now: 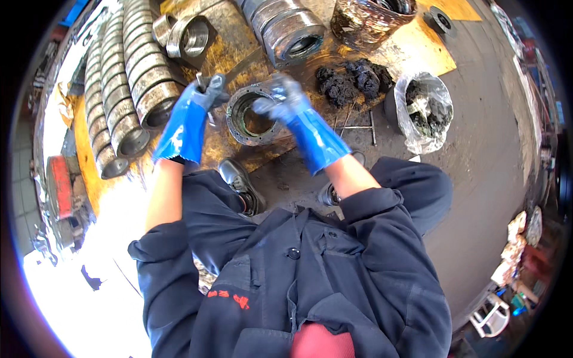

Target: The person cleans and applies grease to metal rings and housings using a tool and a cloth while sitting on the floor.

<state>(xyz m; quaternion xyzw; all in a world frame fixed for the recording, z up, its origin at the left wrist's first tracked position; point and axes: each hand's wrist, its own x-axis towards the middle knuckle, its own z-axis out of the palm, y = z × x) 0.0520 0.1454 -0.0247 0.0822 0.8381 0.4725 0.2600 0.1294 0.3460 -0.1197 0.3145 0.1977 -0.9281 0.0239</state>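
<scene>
A round metal housing ring (240,126) with a dark, greasy bore lies on a rusty steel plate on the floor. My left hand (206,95), in a blue rubber glove, grips a thin metal tool beside the ring's left rim. My right hand (280,98), also in a blue glove smeared with grease, rests on the ring's upper right rim with its fingers curled over the edge. I am crouched over it in dark overalls, and my black shoes (240,182) stand just below the ring.
Rows of ribbed metal cylinders (128,83) lie at the left. Larger steel sleeves (286,30) and a rusty drum (367,21) stand behind. A heap of black greasy rags (352,80) and a plastic bag of waste (424,110) sit to the right on concrete floor.
</scene>
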